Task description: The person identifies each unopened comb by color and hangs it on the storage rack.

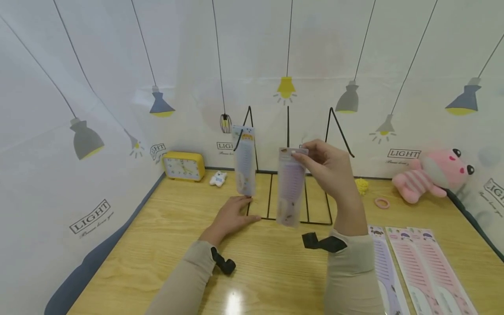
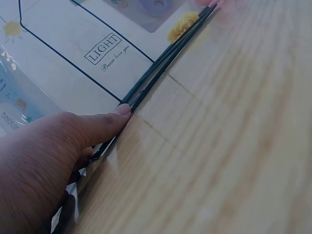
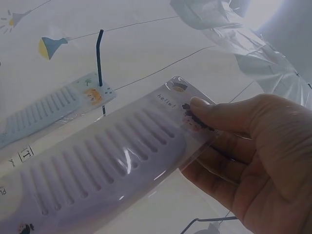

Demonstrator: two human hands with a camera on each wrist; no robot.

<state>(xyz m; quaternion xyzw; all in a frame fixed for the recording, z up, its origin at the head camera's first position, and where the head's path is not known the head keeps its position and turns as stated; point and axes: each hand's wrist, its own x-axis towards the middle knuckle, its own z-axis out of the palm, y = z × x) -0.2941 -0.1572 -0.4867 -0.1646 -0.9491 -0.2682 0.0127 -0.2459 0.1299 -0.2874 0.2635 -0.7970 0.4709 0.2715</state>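
My right hand [image 1: 330, 170] pinches the top corner of a packaged purple comb [image 1: 291, 186] between thumb and fingers. The comb hangs upright in front of the black wire display rack [image 1: 317, 223]; in the right wrist view its clear pack [image 3: 126, 156] slants across. Down at the rack's front left corner, my left hand [image 1: 232, 215] rests with its thumb stretched along the base wire [image 2: 161, 68]. Just above that hand, a packaged blue comb [image 1: 245, 164] hangs on the rack's left hook. The middle hook is partly hidden behind the purple pack; the right hook [image 1: 341, 129] is bare.
Packaged purple [image 1: 386, 267] and pink combs [image 1: 419, 262] lie at the front right. Behind the rack stand a yellow clock [image 1: 183, 166] and a small white bear [image 1: 218, 178]. A pink ring [image 1: 382, 202], yellow trinket [image 1: 361, 186] and pink plush toy [image 1: 423, 177] sit to the right.
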